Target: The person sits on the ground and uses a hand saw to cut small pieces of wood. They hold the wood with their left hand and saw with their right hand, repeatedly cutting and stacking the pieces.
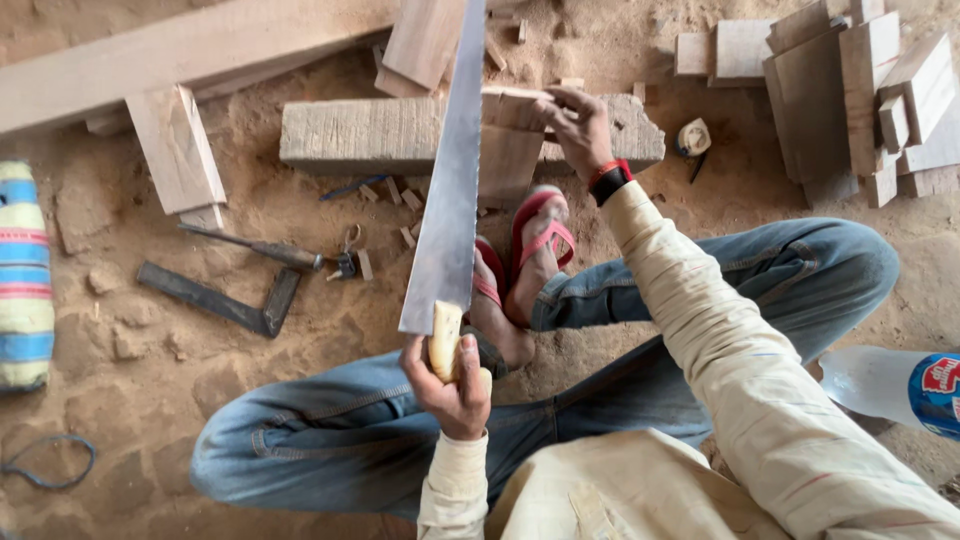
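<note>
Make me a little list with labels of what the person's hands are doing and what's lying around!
place: sandy ground, person sitting with knees bent
left hand: grips the pale handle of a hand saw, blade pointing away
right hand: holds a small wooden board upright on its end
behind the board: a long wooden block
feet: in red sandals, close to the board
left of the saw: a metal square and a chisel-like tool
far right: stacked wood offcuts, a plastic bottle
</note>
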`<state>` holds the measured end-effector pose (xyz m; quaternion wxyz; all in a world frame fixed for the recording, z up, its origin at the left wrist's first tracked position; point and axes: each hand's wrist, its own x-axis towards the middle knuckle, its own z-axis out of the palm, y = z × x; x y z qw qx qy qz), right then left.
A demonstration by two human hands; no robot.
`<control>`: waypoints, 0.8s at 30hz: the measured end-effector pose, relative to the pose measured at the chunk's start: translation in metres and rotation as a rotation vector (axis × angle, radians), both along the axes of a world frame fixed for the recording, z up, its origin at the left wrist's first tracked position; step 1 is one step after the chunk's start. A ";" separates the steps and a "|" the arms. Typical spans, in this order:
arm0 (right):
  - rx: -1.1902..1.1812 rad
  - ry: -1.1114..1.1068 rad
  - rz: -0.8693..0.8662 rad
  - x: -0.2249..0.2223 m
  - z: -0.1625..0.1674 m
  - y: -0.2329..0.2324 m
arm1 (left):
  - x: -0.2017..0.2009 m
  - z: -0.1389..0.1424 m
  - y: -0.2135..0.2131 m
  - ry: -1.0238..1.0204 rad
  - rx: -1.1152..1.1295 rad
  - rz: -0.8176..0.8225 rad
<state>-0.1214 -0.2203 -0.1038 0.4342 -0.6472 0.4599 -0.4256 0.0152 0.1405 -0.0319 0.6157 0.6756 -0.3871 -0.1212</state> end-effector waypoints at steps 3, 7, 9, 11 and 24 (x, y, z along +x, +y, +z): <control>0.184 -0.119 0.024 -0.002 0.003 0.013 | -0.002 0.004 -0.005 -0.055 0.048 -0.071; 0.712 -0.548 -0.097 0.006 0.009 0.019 | -0.009 0.011 -0.015 0.006 0.102 -0.187; 0.782 -0.630 -0.184 0.017 0.009 0.019 | -0.013 0.017 -0.017 -0.075 0.087 -0.202; 0.713 -0.724 -0.196 0.027 0.006 0.021 | -0.018 0.022 -0.017 -0.130 0.079 -0.210; 0.402 -1.015 -0.263 0.052 -0.003 0.055 | -0.035 0.033 -0.012 -0.027 0.023 -0.263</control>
